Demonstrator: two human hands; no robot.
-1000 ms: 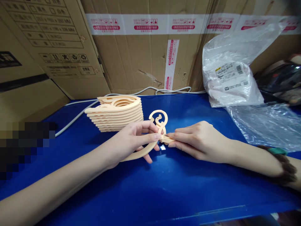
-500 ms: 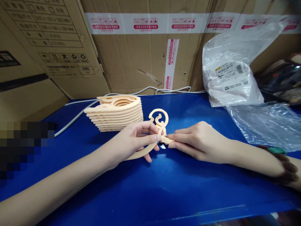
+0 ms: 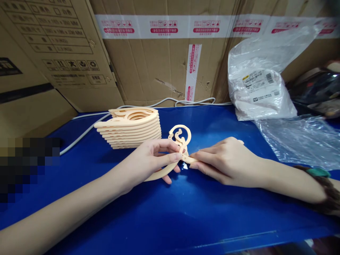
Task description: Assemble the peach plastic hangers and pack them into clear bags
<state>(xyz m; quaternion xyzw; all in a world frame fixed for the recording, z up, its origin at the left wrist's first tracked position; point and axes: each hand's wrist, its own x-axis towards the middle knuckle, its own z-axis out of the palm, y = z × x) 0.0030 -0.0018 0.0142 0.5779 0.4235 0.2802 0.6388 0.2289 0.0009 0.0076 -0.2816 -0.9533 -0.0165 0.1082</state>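
Observation:
Between my hands is a cream plastic clothes hanger point(image 3: 189, 136), its round hook pointing up and away from me. My left hand point(image 3: 152, 156) pinches it with thumb and fingers just below the hook, and a curved arm passes under that palm. The other arm lies in the fingers of my right hand point(image 3: 223, 159), which covers most of it. Right behind the hook are smaller curled cream pieces point(image 3: 180, 131), partly hidden. To the left, beyond my left hand, stands a neat stack of cream hangers point(image 3: 130, 132).
The blue tabletop point(image 3: 164, 219) carries everything. Cardboard boxes point(image 3: 148, 71) wall off the back and left. A grey-white cable point(image 3: 77, 138) runs along the back and past the stack. At the right rear sit a labelled plastic bag point(image 3: 262, 92) and clear plastic film point(image 3: 297, 141).
My right hand has shifted very slightly to the right, and its wrist a little lower. The hanger's hook has tilted a touch to the right; both hands keep their hold.

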